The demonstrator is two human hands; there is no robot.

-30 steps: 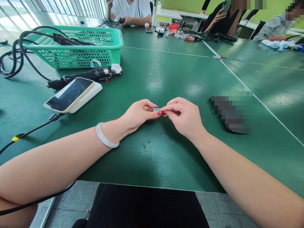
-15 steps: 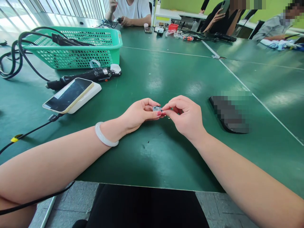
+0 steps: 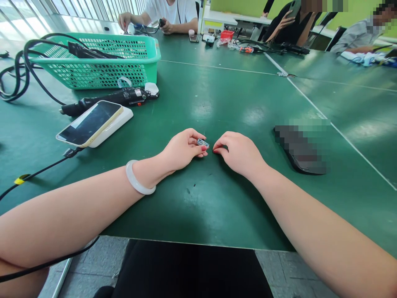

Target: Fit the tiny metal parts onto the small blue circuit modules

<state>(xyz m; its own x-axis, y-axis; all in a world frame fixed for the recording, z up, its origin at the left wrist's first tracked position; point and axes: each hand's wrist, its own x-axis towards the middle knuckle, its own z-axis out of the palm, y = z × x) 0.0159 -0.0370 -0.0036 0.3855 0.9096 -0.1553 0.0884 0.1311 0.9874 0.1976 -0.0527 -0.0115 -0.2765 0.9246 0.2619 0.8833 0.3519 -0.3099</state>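
A small grey-blue part (image 3: 202,142), too small to identify, is pinched between the thumb and fingers of my left hand (image 3: 182,150), above the green table (image 3: 186,215). A pale bangle circles my left wrist. Just to the right, my right hand (image 3: 240,153) is apart from the part, its thumb and index fingertips bent close together. Whether anything small sits between those fingertips cannot be made out.
At the left are a green basket (image 3: 102,72) with black cables, a black cylindrical tool (image 3: 108,100), and a phone (image 3: 91,123) on a white stand. A dark object (image 3: 297,151) lies at the right. People sit across the table.
My right hand has come away from the small part, which stays in my left hand and now shows more. Across the table, a person's hand has moved left and down.
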